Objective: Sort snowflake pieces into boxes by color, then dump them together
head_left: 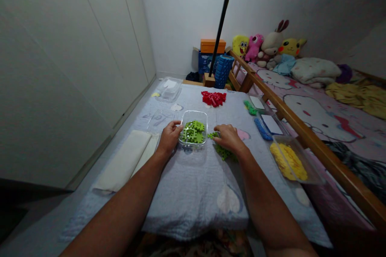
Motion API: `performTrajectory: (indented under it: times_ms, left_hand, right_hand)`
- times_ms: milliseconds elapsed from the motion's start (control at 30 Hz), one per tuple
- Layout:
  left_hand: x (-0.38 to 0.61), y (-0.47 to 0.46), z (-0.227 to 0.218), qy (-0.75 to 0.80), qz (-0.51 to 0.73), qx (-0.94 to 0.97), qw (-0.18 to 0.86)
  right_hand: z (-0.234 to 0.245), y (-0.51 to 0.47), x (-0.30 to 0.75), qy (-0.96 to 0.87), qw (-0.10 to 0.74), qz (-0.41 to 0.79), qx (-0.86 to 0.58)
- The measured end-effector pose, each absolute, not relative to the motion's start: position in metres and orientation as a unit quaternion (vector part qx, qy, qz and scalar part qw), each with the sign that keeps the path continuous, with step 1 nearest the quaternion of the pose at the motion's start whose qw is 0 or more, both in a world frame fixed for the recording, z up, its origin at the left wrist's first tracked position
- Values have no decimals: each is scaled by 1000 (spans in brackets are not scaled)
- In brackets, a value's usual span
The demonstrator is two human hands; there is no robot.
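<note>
A clear plastic container (207, 117) stands in the middle of the table with several light green interlocking plastic pieces (194, 131) inside. My left hand (170, 136) grips the container's left side, with thumb and fingers closed on its wall. To the right of the container, my right hand (227, 137) is bent over more green pieces (222, 152) lying on the cloth. Its fingertips are closed on a green interlocking piece (212, 135); the palm hides part of the pile.
Red pieces (214, 98) lie heaped farther back. Along the right edge are containers with green (250, 107), blue (263, 129) and yellow pieces (288, 161). A clear container (169, 89) stands at back left, a folded cream cloth (123, 160) at left. A wooden bed rail (289, 118) borders the right.
</note>
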State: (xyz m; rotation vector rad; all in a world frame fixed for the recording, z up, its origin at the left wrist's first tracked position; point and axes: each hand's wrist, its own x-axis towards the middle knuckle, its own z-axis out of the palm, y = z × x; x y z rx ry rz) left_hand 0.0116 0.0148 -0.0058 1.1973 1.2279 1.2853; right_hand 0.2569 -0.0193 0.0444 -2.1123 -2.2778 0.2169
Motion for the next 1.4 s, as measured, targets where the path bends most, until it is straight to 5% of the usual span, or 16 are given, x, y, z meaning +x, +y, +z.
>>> performTrajectory:
  times_ms: [333,667,800,1067,1400]
  left_hand:
    - [11,15,-9,505,525,491,477]
    - [11,15,-7,503,522,497,477]
    - [11,14,-5,501,523,491,484]
    - [13,13,-2,479,531,471,516]
    - [14,13,-1,485,529,472,512]
  right_hand:
    - [23,-14,257,-730,51,60,-679]
    - [19,-6,266,-678,387,79,-620]
    - [39,-12,251,-704,446,106,-542]
    - [71,-22,214,-777,335,128,-517]
    - [53,-26,204,-786,206,138,-567]
